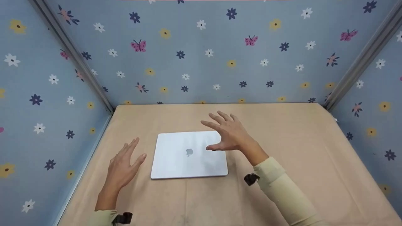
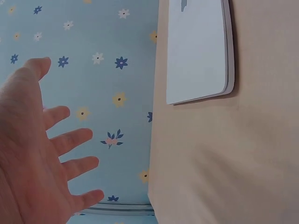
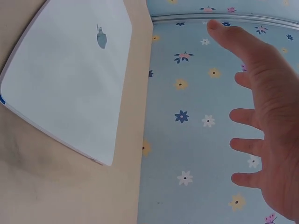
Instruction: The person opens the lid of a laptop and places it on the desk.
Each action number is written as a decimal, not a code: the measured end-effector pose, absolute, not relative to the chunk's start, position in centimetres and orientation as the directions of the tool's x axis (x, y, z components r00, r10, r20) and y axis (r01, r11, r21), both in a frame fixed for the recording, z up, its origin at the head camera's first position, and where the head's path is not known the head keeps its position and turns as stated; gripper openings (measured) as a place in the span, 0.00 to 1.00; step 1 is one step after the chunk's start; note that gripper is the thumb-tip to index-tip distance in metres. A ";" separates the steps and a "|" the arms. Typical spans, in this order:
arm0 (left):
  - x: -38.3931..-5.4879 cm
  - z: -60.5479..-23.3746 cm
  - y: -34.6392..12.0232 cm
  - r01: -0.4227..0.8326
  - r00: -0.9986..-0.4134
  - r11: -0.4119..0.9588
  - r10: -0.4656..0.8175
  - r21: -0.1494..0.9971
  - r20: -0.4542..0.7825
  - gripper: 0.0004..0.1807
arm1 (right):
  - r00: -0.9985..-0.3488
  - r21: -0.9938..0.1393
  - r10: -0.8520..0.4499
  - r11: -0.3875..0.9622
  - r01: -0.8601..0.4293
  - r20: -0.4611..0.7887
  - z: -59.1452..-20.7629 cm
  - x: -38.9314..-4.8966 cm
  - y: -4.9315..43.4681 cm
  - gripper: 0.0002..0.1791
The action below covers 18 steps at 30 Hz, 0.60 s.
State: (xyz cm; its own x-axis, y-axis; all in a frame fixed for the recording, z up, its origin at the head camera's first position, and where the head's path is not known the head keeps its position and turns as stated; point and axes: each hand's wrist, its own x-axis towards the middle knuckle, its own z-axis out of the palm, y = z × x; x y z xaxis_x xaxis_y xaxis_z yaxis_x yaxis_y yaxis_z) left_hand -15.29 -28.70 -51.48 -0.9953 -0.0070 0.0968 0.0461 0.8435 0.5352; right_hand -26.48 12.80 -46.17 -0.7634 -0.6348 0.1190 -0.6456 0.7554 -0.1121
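A closed silver laptop [image 1: 176, 157] with a grey apple logo on its lid lies flat on the table. To its left, my left hand [image 1: 122, 168] is held in the air with the fingers straight and the thumb spread. My right hand [image 1: 230, 133] hovers over the laptop's far right corner, fingers fanned out and holding nothing, and it hides that corner in the head view. Both wrist views show a gap between the hand and the laptop; the left hand [image 2: 37, 149] and the right hand [image 3: 275, 121] each have spread fingers.
A beige cloth covers the table [image 1: 298, 141]. Blue panels [image 1: 194, 40] printed with flowers and butterflies stand behind it and along both sides, joined by grey metal posts [image 1: 75, 56]. Small dark cameras [image 1: 251, 179] sit on the sleeve cuffs.
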 end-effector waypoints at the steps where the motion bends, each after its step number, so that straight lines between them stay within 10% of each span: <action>1: -15.2 -51.6 -28.7 0.040 -0.996 0.840 -0.010 0.541 0.089 0.41 | -0.762 -0.120 -0.638 0.753 -0.647 0.112 -46.3 -26.5 12.7 0.55; 18: -14.6 -54.2 -29.1 -0.035 -0.999 0.768 -0.048 0.640 0.002 0.43 | -0.732 -0.194 -0.676 0.709 -0.678 0.085 -48.2 -26.0 10.3 0.51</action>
State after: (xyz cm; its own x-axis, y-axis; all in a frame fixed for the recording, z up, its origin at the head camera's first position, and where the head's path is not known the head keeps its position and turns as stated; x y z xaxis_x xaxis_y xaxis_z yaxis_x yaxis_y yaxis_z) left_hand -14.56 -29.06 -54.16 -0.9989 -0.0475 0.0021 -0.0352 0.7680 0.6395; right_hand -26.04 10.31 -48.21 -0.7317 -0.6763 0.0850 -0.6779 0.7092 -0.1936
